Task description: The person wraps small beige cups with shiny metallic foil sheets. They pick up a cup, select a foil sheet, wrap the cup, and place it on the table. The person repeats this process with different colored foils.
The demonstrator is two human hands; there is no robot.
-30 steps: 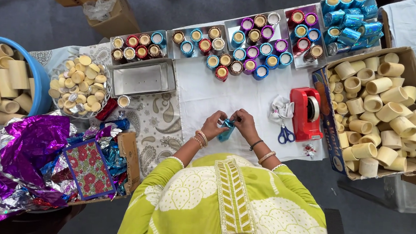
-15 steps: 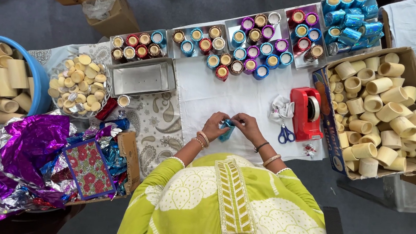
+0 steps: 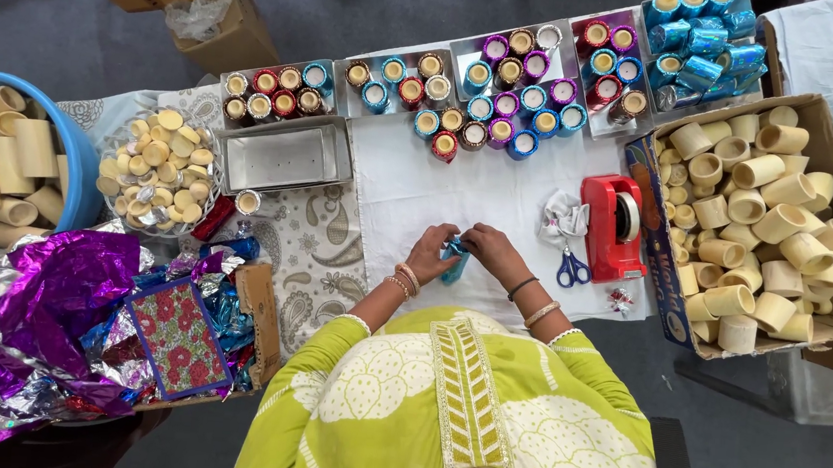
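Both of my hands meet over a white cloth (image 3: pixel 501 186) at the table's near edge. My left hand (image 3: pixel 431 250) and my right hand (image 3: pixel 491 251) together grip a small cup wrapped in blue foil (image 3: pixel 453 260). The fingers cover most of the cup, so only its blue side shows between them. Bangles sit on both wrists. Just beyond my hands, rows of foil-wrapped cups (image 3: pixel 493 100) in blue, purple and red stand in trays.
A red tape dispenser (image 3: pixel 614 224) and blue-handled scissors (image 3: pixel 572 269) lie right of my hands. A cardboard box of plain cream cups (image 3: pixel 762 214) stands at the right, a blue tub (image 3: pixel 75 174) of them at the left. Crumpled foil sheets (image 3: pixel 48 307), a metal tray (image 3: pixel 285 155) and a bowl of discs (image 3: pixel 159 163) are left.
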